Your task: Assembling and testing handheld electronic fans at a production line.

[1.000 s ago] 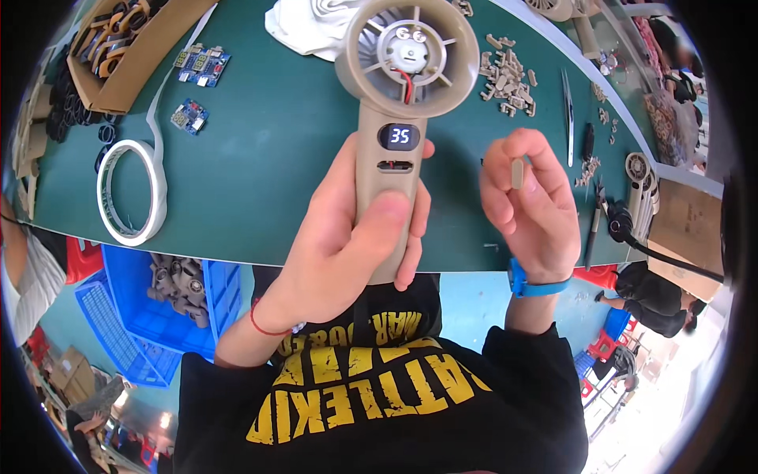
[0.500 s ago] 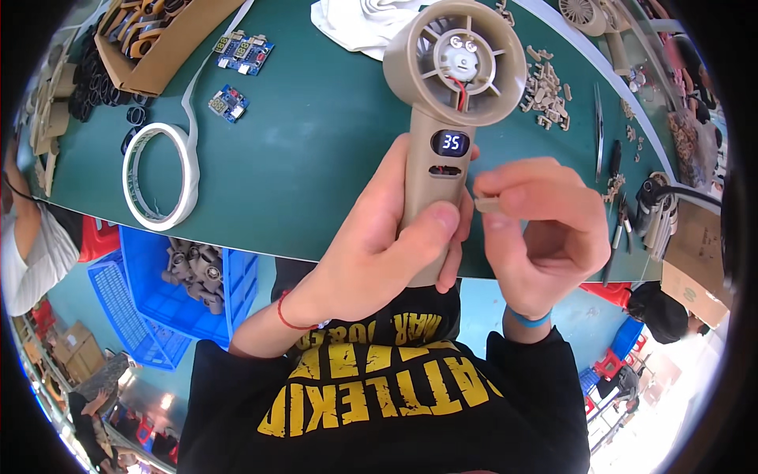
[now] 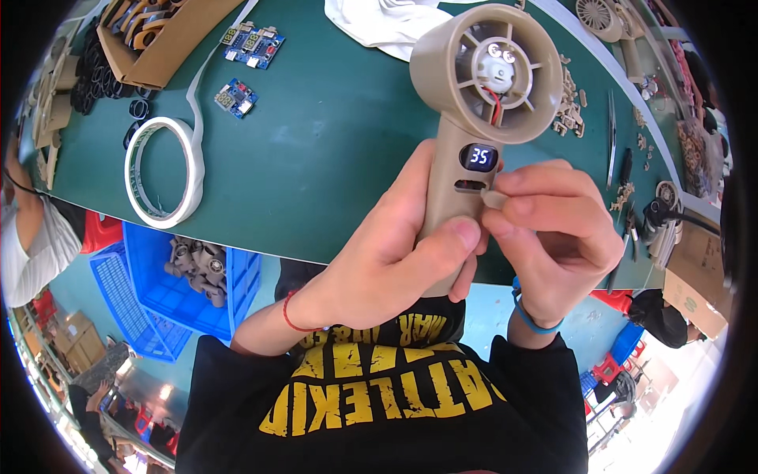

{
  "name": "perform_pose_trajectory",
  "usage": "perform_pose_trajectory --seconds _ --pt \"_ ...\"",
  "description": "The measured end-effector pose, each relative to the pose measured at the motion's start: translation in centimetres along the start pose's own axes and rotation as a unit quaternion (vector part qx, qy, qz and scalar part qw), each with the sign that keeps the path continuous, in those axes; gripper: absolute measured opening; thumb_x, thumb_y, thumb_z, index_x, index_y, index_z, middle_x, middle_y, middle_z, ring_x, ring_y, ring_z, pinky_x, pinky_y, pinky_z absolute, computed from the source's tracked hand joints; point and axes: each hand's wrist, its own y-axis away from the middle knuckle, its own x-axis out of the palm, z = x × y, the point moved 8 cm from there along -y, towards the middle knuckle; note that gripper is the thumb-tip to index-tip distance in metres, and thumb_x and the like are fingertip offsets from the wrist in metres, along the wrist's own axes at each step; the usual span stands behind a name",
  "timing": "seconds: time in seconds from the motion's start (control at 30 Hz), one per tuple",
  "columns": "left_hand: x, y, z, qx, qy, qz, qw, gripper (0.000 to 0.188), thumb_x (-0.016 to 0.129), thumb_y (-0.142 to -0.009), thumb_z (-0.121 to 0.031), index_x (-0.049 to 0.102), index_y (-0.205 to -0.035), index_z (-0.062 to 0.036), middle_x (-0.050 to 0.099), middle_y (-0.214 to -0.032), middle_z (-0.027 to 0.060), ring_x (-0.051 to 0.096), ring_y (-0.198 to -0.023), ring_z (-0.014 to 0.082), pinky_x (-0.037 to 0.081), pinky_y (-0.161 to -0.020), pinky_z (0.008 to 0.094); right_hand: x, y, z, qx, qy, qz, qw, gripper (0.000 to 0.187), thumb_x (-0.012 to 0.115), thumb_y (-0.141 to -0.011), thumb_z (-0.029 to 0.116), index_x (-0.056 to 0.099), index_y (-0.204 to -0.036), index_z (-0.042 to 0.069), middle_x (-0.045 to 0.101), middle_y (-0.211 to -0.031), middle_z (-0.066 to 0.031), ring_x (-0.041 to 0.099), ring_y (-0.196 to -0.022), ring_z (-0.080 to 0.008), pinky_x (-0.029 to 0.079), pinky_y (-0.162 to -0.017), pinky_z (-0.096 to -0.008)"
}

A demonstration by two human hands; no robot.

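Note:
My left hand (image 3: 410, 237) is wrapped round the handle of a beige handheld fan (image 3: 442, 162), held upright above the table edge. Its round head shows spokes, a pale motor and a red wire. A small display is lit on the handle, and beneath it lies an open oval slot (image 3: 470, 186) with something dark and red inside. Between thumb and fingertips my right hand (image 3: 557, 229) pinches a small beige button piece (image 3: 494, 199), right beside the slot's right end. Whether the piece touches the handle I cannot tell.
Blue circuit boards (image 3: 254, 46) and a white tape roll (image 3: 134, 182) lie on the green table (image 3: 316, 142). Loose beige pieces (image 3: 570, 110), tweezers (image 3: 611, 142) and a cardboard box (image 3: 130, 59) are around. A blue crate (image 3: 241, 292) of fan parts stands below the left edge.
The fan has shifted right and slightly down in the picture, with my left hand still on it. My right hand has brought the beige button piece closer to the slot.

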Motion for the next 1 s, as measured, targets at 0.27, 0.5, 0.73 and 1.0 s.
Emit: perform_pose_trajectory --seconds 0.27,0.5,0.73,1.0 --pt "-0.1 0.0 0.0 0.011 -0.025 0.011 1.0 0.037 0.041 -0.09 -0.005 0.027 -0.123 0.0029 0.05 -0.09 0.0086 0.053 -0.059 0.0093 0.042 -0.052 0.0225 0.2 -0.3 0.4 -0.014 0.048 0.001 0.999 0.02 0.07 -0.063 -0.009 0.065 -0.079 0.002 0.062 -0.087 -0.0141 0.059 -0.081 -0.0234 0.047 -0.069 -0.0306" --pt "-0.1 0.0 -0.3 0.027 -0.039 -0.01 0.999 0.037 0.043 -0.088 -0.005 0.028 -0.121 0.0045 0.051 -0.084 0.0078 0.052 -0.059 0.009 0.042 -0.051 0.023 0.4 -0.1 0.7 -0.004 0.076 -0.006 0.997 0.023 0.069 -0.062 -0.01 0.067 -0.081 0.002 0.063 -0.089 -0.0133 0.059 -0.077 -0.0223 0.046 -0.068 -0.0292" --pt "-0.3 0.1 -0.1 0.034 -0.09 0.002 0.995 0.038 0.045 -0.089 -0.01 0.029 -0.12 0.0048 0.051 -0.083 0.008 0.052 -0.059 0.0093 0.042 -0.052 0.0234 0.2 0.4 1.2 0.005 0.097 -0.022 0.995 0.023 0.069 -0.06 -0.01 0.068 -0.08 0.001 0.063 -0.087 -0.0127 0.06 -0.077 -0.02 0.046 -0.068 -0.0268" --pt "-0.3 0.2 -0.1 0.062 -0.143 -0.012 0.988 0.041 0.049 -0.09 -0.014 0.03 -0.119 0.0055 0.053 -0.082 0.0098 0.052 -0.061 0.0121 0.043 -0.056 0.0274 0.3 0.1 1.4 0.037 0.155 -0.002 0.987 0.027 0.069 -0.058 -0.011 0.067 -0.083 -0.001 0.062 -0.084 -0.0132 0.06 -0.074 -0.0205 0.047 -0.065 -0.0273"
